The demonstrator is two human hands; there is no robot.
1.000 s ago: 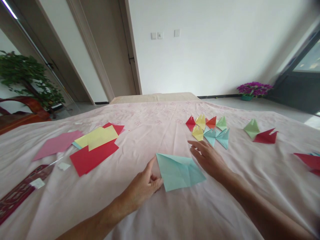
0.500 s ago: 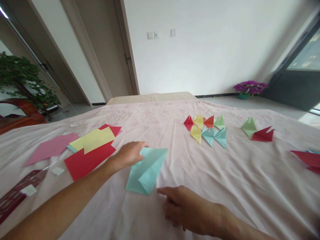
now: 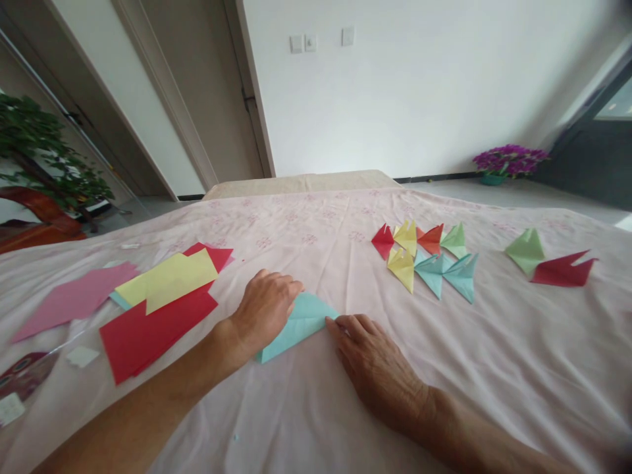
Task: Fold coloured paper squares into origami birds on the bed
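In the head view, the blue paper (image 3: 309, 320) lies on the cloth (image 3: 306, 434) between the two hands, its long axis slanting from near left to far right. The left hand (image 3: 266, 306) is the closer, its curled fingers over the paper's left part and hiding it; whether they pinch or only press cannot be told. From that hand the paper runs out rightward to a corner, where the right hand (image 3: 378, 365) meets it with thumb and forefinger tips, close together. Whether these grip the corner or merely rest on it is unclear.

Beyond the left forearm lie red sheets (image 3: 148, 339), with a yellow sheet (image 3: 182, 280) partly over them. Past the right hand, well apart from the paper, folded pieces (image 3: 432, 271) sit close together.
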